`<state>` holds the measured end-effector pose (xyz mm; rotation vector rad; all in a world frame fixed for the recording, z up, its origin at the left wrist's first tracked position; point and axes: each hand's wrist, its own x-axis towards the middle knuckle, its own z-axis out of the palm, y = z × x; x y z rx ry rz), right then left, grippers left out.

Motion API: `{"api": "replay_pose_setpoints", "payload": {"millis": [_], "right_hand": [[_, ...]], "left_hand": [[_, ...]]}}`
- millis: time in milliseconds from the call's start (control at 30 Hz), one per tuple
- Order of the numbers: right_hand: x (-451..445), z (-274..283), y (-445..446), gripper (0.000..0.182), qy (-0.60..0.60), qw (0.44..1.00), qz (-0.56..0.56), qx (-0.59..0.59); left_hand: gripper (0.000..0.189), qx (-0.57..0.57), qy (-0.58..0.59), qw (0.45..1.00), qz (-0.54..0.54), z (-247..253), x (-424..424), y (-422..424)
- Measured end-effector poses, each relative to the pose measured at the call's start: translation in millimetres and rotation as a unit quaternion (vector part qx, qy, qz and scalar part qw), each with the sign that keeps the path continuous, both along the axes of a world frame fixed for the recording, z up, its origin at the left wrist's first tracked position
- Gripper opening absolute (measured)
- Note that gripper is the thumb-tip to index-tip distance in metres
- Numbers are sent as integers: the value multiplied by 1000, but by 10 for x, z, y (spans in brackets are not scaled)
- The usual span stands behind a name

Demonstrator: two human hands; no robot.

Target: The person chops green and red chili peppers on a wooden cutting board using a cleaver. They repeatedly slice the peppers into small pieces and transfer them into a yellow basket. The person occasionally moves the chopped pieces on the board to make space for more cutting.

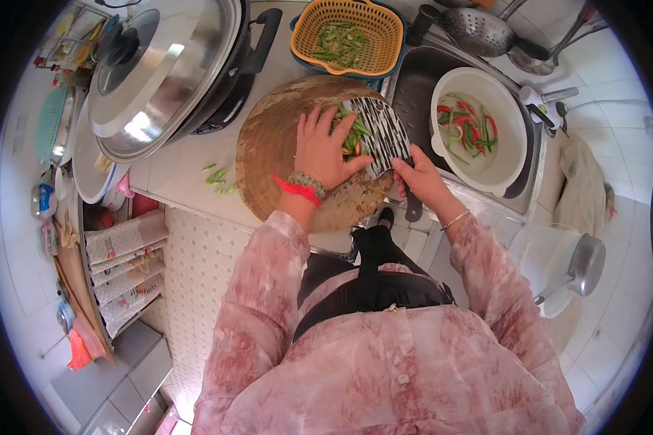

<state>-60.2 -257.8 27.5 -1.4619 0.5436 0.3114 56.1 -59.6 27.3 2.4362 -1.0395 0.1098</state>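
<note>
A round wooden chopping block (266, 147) stands before me on the counter. My right hand (413, 171) grips the dark handle of a cleaver (383, 130), whose broad blade has a black-and-white striped pattern. The blade lies nearly flat over the block's right part, against a small heap of cut green and red peppers (353, 142). My left hand (326, 147) is spread over the block with fingers apart, its thumb and forefinger around the heap. The hand hides part of the heap, and I cannot tell whether it holds any pieces.
Cut green pieces fill part of a yellow basket (299, 41) behind the block. In the sink (413, 70), a white basin (514, 147) holds red and green peppers in water. A large lidded wok (168, 70) stands left. Loose green pieces (216, 175) lie on the counter.
</note>
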Motion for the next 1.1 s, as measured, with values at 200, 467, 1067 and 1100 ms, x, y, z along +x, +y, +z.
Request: {"api": "replay_pose_setpoints", "payload": {"millis": [200, 467, 1067, 1100], "right_hand": [[-118, -29, 224, 24, 11, 1000, -11, 14], [-100, -9, 777, 26, -15, 1000, 13, 14], [1161, 740, -195, 30, -184, 925, -83, -321], [1068, 731, -212, 30, -168, 943, -95, -270]], "left_hand": [[71, -79, 8, 995, 66, -80, -277, -137], [51, -205, 38, 971, 119, -119, -246, -88], [31, -235, -23, 969, 73, 223, 1616, -1007], [30, -213, 8, 974, 80, 185, 1634, -951]]}}
